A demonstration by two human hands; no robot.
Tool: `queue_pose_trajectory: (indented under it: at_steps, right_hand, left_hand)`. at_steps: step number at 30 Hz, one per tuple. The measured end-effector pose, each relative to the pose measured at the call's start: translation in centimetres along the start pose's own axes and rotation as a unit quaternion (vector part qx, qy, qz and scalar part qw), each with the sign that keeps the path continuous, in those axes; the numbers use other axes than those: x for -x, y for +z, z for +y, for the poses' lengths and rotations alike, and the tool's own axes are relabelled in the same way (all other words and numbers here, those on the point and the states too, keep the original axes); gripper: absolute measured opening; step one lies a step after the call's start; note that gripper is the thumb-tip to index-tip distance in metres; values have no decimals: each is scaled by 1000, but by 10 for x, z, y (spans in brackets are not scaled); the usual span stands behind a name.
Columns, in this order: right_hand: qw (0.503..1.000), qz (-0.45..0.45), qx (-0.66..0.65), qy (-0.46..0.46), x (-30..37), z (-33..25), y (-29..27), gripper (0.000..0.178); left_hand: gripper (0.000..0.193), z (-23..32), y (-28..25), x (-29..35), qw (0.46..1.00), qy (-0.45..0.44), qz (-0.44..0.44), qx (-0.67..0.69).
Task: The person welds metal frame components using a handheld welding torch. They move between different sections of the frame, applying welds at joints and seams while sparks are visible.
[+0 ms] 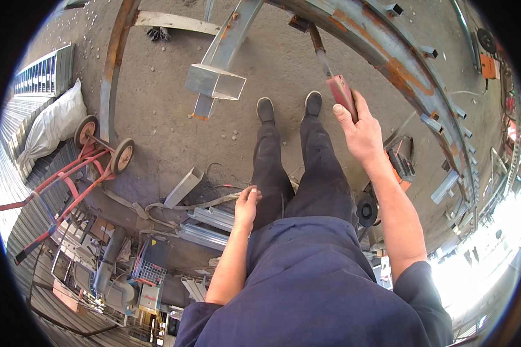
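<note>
My right hand (364, 133) is out ahead at the right, closed around the dark red handle (342, 95) of a tool. Its narrow grey end is blurred and points toward a short rusty bar (315, 39), which juts from a curved metal frame (382, 43). Whether the tool touches the bar is unclear. Nearer my body hangs my left hand (247, 205), its fingers curled loosely in with nothing visible in them. An upright steel profile with a square tube piece (214, 84) across its end stands ahead of my feet.
A red hand truck (78, 173) stands at the left, beside a white sack (52, 127) and corrugated sheets. Metal profiles (214, 217), a square tube (183, 188) and hoses lie by my left leg. An orange-and-black machine (400, 165) sits beyond my right forearm.
</note>
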State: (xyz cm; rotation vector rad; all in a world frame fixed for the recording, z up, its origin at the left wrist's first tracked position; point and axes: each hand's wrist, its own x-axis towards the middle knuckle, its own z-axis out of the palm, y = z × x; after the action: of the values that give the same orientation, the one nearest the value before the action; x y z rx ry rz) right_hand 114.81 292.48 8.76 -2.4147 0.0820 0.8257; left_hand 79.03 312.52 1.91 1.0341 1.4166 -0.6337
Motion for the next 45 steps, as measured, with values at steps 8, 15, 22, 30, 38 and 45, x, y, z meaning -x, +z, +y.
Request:
queue_pose_trajectory:
  at_steps: [8,15,22,30,38,45]
  right_hand:
    - [1000,15,-19,-1,4,-4,5,76]
    - [999,8,-33,-2,4,-7,2,75]
    - [1000,6,-21,-8,2,-4,1,77]
    - [1000,-13,-14,7,2,-5,-6,79]
    - [1000,-25,-1,13,12,5,-10,78]
    - [999,-34,-17,12,2,-6,-15,79]
  left_hand:
    - [37,-5,-2,-4,1000,-6,4,17]
    - [39,-11,-6,-7,1000,-7,13,9]
    - [39,-23,-18,-1,999,-24,29,11]
    - [38,-63,-44,2,994,-41,101,13]
    - [38,-87,-53,6,989,-39,139,-36]
    - [38,-97,-54,3,990,-47,131,-24]
